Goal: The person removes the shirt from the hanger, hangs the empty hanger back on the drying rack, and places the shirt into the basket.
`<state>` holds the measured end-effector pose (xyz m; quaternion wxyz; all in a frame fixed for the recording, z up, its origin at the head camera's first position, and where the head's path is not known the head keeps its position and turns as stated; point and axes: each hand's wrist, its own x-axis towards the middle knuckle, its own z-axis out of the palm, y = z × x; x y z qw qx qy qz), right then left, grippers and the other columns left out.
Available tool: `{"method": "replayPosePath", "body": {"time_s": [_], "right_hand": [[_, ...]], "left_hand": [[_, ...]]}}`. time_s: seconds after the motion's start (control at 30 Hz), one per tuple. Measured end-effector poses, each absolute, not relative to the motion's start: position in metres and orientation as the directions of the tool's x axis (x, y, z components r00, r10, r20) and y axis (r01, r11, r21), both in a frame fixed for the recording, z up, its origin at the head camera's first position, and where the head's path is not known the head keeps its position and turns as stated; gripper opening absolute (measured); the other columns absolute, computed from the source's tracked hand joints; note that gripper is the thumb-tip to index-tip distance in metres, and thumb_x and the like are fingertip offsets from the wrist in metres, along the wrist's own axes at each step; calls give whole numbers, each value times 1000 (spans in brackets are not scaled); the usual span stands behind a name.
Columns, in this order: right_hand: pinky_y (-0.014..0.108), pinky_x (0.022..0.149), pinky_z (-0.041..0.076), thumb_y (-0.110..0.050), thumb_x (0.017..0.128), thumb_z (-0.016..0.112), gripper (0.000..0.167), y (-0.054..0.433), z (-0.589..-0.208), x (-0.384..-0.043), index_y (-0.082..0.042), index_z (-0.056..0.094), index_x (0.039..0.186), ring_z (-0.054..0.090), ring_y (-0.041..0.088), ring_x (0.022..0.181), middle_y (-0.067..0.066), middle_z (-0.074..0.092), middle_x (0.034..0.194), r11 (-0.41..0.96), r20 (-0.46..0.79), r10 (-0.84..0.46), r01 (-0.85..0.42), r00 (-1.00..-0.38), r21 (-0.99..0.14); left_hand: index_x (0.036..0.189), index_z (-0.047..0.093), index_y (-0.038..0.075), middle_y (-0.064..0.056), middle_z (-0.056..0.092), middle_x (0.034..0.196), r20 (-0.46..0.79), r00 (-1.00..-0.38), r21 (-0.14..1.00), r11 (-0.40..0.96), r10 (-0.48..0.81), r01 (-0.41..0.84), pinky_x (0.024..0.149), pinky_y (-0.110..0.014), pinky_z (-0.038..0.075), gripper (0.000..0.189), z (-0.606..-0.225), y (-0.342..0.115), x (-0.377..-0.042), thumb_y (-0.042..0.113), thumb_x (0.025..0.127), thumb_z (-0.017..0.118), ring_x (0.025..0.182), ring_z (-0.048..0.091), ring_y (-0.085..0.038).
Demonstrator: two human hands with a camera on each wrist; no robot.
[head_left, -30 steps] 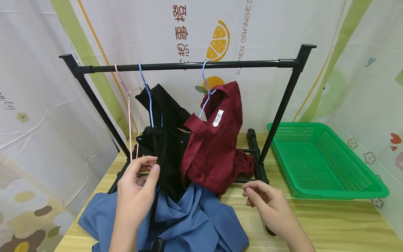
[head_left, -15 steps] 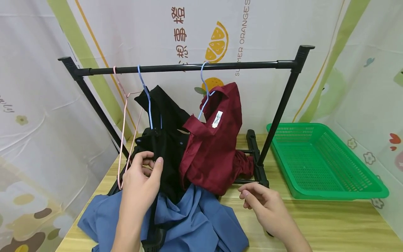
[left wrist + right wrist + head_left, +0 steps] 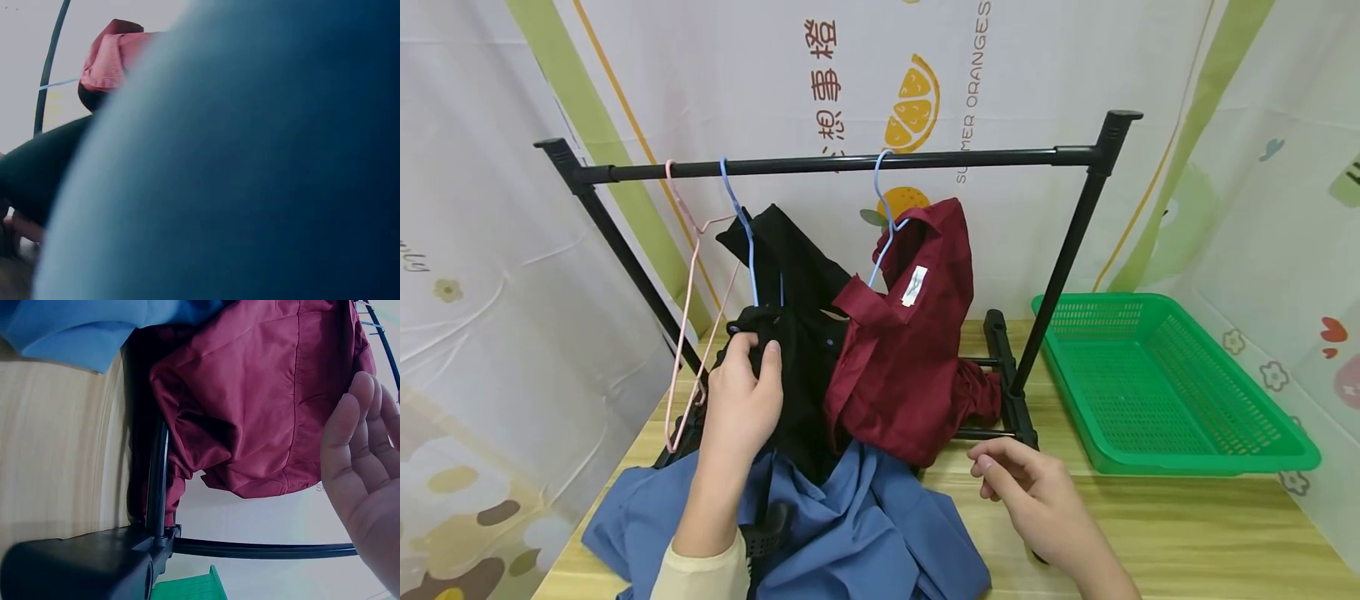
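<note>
My left hand (image 3: 745, 408) is at the front of a black shirt (image 3: 805, 367), its thumb and forefinger pinching the cloth below the collar; its other fingertips are hidden. This shirt hangs from a blue hanger (image 3: 750, 250) on the rack. A dark red shirt (image 3: 917, 350) hangs from a second blue hanger (image 3: 880, 187) to its right. Low at the right, my right hand (image 3: 1030, 500) hovers with loosely bent fingers and holds nothing; the right wrist view shows it beside the red shirt (image 3: 250, 406). Blurred blue cloth (image 3: 237, 162) covers most of the left wrist view.
The black clothes rack (image 3: 970, 158) stands on a wooden table (image 3: 1187, 533). Left of the black shirt hangs a bare pink hanger (image 3: 685, 333). A crumpled blue garment (image 3: 865, 533) lies in front. At right sits a green basket (image 3: 1210, 462) with perforated sides.
My left hand has moved up and forward onto the black shirt's front. The pink hanger has swung left and down, away from that hand. My right hand has barely moved.
</note>
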<state>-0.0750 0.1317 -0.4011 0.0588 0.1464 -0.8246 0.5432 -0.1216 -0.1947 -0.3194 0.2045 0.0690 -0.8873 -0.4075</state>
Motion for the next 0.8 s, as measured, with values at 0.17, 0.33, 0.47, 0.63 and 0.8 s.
{"method": "replayPosePath", "body": {"time_s": [0.17, 0.33, 0.47, 0.63, 0.8], "right_hand": [[26, 67, 55, -14, 107, 63, 12, 133, -404, -74, -13, 75, 109, 68, 12, 73, -2, 72, 88, 349, 243, -172, -289, -955, -891], [26, 68, 57, -12, 107, 63, 12, 134, -408, -75, -13, 75, 109, 68, 12, 71, -3, 73, 87, 346, 261, -175, -308, -949, -886], [26, 69, 58, -12, 107, 63, 12, 134, -409, -76, -13, 75, 108, 68, 13, 72, -2, 73, 88, 345, 269, -177, -316, -947, -884], [26, 71, 58, -12, 108, 62, 13, 134, -409, -76, -12, 75, 107, 68, 13, 72, -1, 72, 89, 344, 242, -172, -288, -955, -893], [25, 71, 58, -12, 107, 62, 13, 135, -409, -76, -12, 75, 107, 68, 16, 72, -1, 72, 89, 349, 227, -167, -273, -959, -897]], "left_hand": [[134, 57, -2, -23, 65, 90, 379, -872, 754, 649, -311, 96, 74, -42, 49, 39, -321, -193, -125, 30, 114, 45, 88, 64, -35], [131, 60, 0, -9, 50, 67, 409, -852, 763, 635, -329, 121, 59, -32, 42, 35, -316, -193, -121, 29, 113, 48, 65, 53, -23], [130, 61, 0, -5, 43, 65, 461, -825, 755, 633, -326, 172, 50, -30, 36, 33, -308, -192, -116, 27, 113, 51, 53, 42, -17], [132, 59, -1, -2, 39, 59, 496, -814, 747, 627, -304, 221, 42, -29, 30, 34, -297, -189, -110, 26, 113, 51, 42, 34, -18], [131, 60, 1, -1, 36, 57, 497, -811, 755, 615, -309, 228, 40, -32, 29, 33, -292, -186, -104, 27, 113, 51, 40, 32, -20]]}}
